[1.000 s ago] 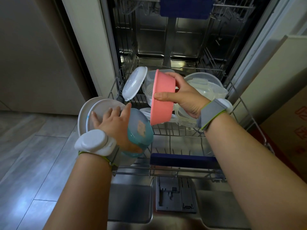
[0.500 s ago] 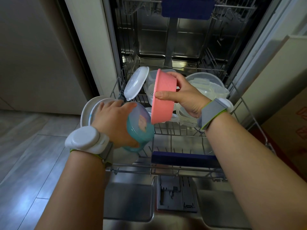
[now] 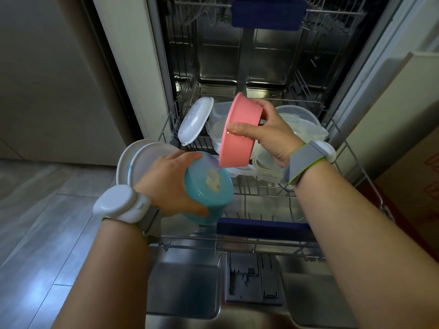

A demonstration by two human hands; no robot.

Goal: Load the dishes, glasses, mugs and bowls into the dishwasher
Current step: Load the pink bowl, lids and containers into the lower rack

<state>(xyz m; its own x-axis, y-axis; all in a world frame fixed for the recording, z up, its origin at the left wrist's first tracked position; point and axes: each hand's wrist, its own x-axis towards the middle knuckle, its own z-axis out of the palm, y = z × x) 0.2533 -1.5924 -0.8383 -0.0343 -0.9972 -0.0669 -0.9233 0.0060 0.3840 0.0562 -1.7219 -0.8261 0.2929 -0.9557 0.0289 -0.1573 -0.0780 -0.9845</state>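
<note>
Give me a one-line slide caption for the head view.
Left hand holds teal bowl, right hand holds pink bowl above lower rack.

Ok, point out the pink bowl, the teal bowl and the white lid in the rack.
pink bowl (image 3: 240, 136), head view, outer side wall.
teal bowl (image 3: 202, 195), head view, its underside.
white lid (image 3: 193, 119), head view, lid's middle.

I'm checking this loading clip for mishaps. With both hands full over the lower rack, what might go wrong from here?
1. The left hand holds the teal plastic bowl together with two white plates; a plate might slip to the floor.
2. The right hand holds the pink plastic bowl on edge above crowded clear plastic containers in the lower wire rack; it may not seat and could tip.
</note>
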